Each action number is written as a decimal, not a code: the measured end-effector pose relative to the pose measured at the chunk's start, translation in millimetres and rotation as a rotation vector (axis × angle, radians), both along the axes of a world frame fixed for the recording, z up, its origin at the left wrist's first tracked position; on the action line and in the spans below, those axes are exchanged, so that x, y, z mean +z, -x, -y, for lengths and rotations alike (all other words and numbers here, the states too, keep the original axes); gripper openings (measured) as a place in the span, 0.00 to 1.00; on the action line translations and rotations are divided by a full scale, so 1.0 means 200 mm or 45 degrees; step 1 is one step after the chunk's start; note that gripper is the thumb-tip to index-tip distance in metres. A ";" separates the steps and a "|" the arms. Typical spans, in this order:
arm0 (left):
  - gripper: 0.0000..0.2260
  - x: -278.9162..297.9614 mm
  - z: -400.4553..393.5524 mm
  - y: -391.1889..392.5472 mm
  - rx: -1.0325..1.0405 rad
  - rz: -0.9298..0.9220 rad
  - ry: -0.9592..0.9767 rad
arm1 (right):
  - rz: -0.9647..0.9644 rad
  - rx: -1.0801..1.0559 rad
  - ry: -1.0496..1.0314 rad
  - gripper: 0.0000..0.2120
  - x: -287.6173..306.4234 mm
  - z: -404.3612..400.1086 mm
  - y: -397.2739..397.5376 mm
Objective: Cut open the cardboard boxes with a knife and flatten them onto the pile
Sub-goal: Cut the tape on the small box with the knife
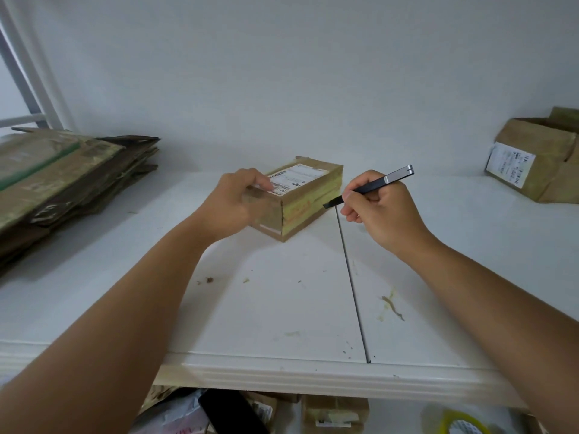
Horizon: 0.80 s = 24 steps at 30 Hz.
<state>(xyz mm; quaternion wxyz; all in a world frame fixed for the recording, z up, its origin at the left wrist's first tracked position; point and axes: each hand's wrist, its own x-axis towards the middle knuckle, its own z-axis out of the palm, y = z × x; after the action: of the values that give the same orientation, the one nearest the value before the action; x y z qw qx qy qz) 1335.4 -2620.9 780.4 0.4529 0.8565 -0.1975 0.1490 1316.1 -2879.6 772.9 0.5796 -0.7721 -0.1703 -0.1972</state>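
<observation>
Fingers [352,195] of right hand [380,211] pinched round knife [372,185], pen-style, blade tip just beside the taped right side of box [300,198], contact too close to call. Left hand [241,198] clamped on the near-left end of box, thumb lying on the label [294,178], pinning it down. Box sitting mid-table, sealed, yellowish tape running along its long side.

Step in hand, by the look of it: lining up the first cut along that side seam. Next move calls for a shallow blade drawn along the tape line, steady hold from left hand, fingers kept clear of the blade's path.

Pile [59,180] of flattened cardboard at far left on table [282,308], well apart from box. Second box [539,161] far right, already open at the top, label facing out. White tabletop, seam running front to back, flecked with tape scraps and cardboard crumbs. Plain white wall behind, white frame at upper left. More cardboard and a tape roll [463,426] below the near edge
</observation>
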 end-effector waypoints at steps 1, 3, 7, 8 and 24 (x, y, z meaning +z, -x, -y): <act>0.13 -0.01 0.00 -0.01 -0.004 0.010 -0.044 | -0.003 -0.003 0.008 0.07 0.00 0.00 0.00; 0.17 -0.03 0.00 -0.02 0.007 0.024 -0.085 | -0.008 -0.008 0.025 0.07 0.00 0.00 0.00; 0.20 -0.05 0.00 -0.04 0.020 0.057 -0.153 | -0.015 0.023 0.064 0.07 0.00 -0.01 0.01; 0.21 -0.05 -0.01 -0.04 0.019 0.058 -0.176 | -0.016 0.033 0.079 0.07 0.00 -0.01 0.02; 0.22 -0.07 0.00 -0.09 0.026 0.137 -0.214 | 0.098 0.149 0.223 0.08 0.00 -0.03 0.05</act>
<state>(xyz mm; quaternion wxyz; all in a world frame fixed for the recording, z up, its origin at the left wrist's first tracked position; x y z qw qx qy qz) 1352.4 -2621.0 765.9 0.3668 0.8842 -0.2244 0.1822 1306.1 -2873.5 773.7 0.5135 -0.8004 -0.2537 -0.1771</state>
